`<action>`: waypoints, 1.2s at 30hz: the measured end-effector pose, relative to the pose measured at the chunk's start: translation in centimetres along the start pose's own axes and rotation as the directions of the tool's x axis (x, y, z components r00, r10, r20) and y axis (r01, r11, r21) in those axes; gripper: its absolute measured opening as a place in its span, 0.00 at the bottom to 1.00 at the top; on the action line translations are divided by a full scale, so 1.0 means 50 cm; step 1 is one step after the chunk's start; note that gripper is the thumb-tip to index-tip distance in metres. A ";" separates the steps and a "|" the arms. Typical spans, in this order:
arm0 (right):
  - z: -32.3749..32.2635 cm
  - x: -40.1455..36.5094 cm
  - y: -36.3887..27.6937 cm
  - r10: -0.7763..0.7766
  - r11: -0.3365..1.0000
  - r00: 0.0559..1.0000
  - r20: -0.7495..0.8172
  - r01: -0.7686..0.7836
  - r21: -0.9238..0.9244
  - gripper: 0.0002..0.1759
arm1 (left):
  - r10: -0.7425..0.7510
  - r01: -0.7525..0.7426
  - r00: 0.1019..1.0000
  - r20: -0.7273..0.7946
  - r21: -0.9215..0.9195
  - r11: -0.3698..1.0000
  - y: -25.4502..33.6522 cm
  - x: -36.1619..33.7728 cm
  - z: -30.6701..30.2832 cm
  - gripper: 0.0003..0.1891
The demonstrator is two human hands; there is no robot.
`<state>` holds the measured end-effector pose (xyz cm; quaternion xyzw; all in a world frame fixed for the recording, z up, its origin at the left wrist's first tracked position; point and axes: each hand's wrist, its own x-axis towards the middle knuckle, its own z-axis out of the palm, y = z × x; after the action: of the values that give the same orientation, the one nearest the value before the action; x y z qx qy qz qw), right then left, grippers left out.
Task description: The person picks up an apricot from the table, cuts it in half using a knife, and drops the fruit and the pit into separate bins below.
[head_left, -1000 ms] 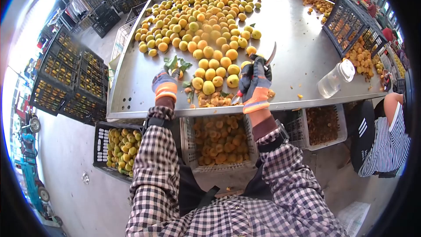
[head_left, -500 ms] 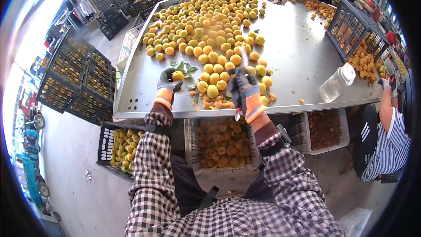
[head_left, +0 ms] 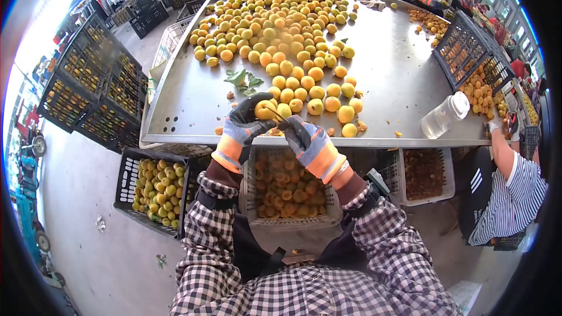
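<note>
Our left hand, in a grey-and-orange work glove, is curled around a round yellow-orange apricot and holds it just over the front edge of the steel table. Our right hand, gloved the same way, is closed on what looks like a thin-bladed knife. Its tip meets the apricot, though the handle is hidden in the fist. Directly under both hands sits a white plastic crate of halved fruit, with a black plastic crate of whole fruit to its left. Behind the hands, a broad heap of loose apricots covers the table, with green leaves near it. A clear plastic jar with a white lid lies near the right edge, close to a co-worker's striped sleeve.
</note>
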<state>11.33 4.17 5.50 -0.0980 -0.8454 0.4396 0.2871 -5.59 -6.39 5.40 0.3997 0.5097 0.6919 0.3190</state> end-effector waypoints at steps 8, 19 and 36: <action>0.003 -0.001 -0.007 0.030 0.993 0.998 0.050 -0.024 -0.118 0.13 | 0.122 -0.111 0.992 -0.012 0.327 0.938 0.028 -0.007 -0.002 0.27; 0.044 -0.019 0.043 -0.017 0.973 0.996 0.086 0.036 -0.229 0.21 | 0.136 -0.120 0.990 -0.046 0.253 0.960 -0.002 -0.024 0.006 0.29; 0.035 -0.027 0.010 0.014 0.970 0.994 0.111 0.014 -0.242 0.20 | 0.030 -0.027 0.998 0.063 -0.052 0.998 0.006 -0.031 0.022 0.28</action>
<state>11.40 2.70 3.77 -0.1077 -0.9075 0.3379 0.2252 -3.87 -7.30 5.49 0.4203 0.4756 0.6961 0.3354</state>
